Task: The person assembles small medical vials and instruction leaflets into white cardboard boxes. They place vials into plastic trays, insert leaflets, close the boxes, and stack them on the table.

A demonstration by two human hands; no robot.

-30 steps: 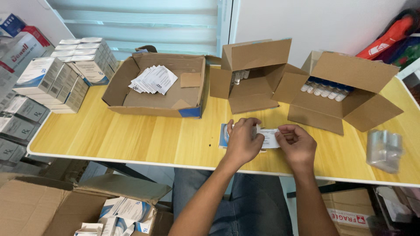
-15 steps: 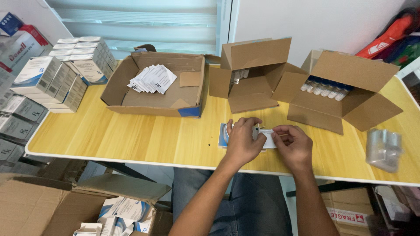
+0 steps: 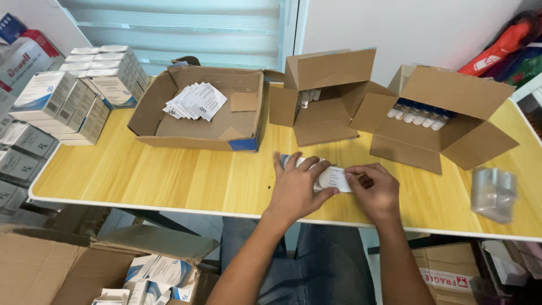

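Far left: stacked white-and-blue cartons (image 3: pixel 68 96) on the yellow table (image 3: pixel 169 175), then a wide open cardboard box (image 3: pixel 197 107) w/ folded paper leaflets (image 3: pixel 195 101) fanned inside. Mid-table near the front edge, left hand (image 3: pixel 296 186) lies palm-down over a small white-and-blue carton (image 3: pixel 333 178), fingers spread a bit & pressing it to the table, while right hand (image 3: pixel 375 189) pinches the carton's right end btwn thumb & curled fingers. Behind them an open box (image 3: pixel 324 96) w/ vials barely visible, further right an open box (image 3: pixel 446 121) w/ a row of blue-capped vials (image 3: pixel 418 116), & at far right a clear plastic-wrapped pack (image 3: pixel 494 192).
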